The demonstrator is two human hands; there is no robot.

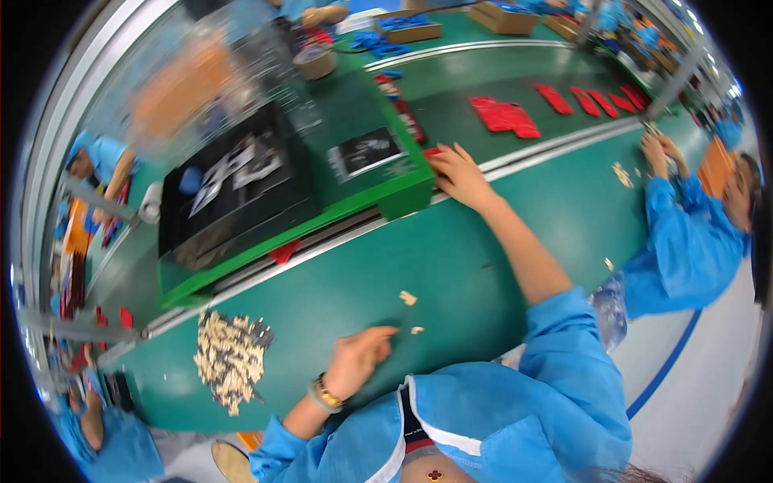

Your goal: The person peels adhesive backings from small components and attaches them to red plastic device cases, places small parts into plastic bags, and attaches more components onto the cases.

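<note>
My right hand (465, 179) reaches far over the bench to the conveyor edge, beside the corner of a green stand. A red piece (432, 151) shows at its fingertips, mostly covered. Close to my body, my left hand (360, 360) hovers over the green bench with its fingers bent together; whatever may be in them is hidden. Just beyond its fingertips lie a small cream piece (417, 330) and another cream piece (407, 298). To its left spreads a pile of small cream and dark grey pieces (231, 358).
The green stand (411, 189) holds a black tray (233, 229) with plastic bags. Red flat parts (505, 117) lie on the green conveyor (451, 76). A person in blue (684, 233) works at the bench on the right; other people sit left and far.
</note>
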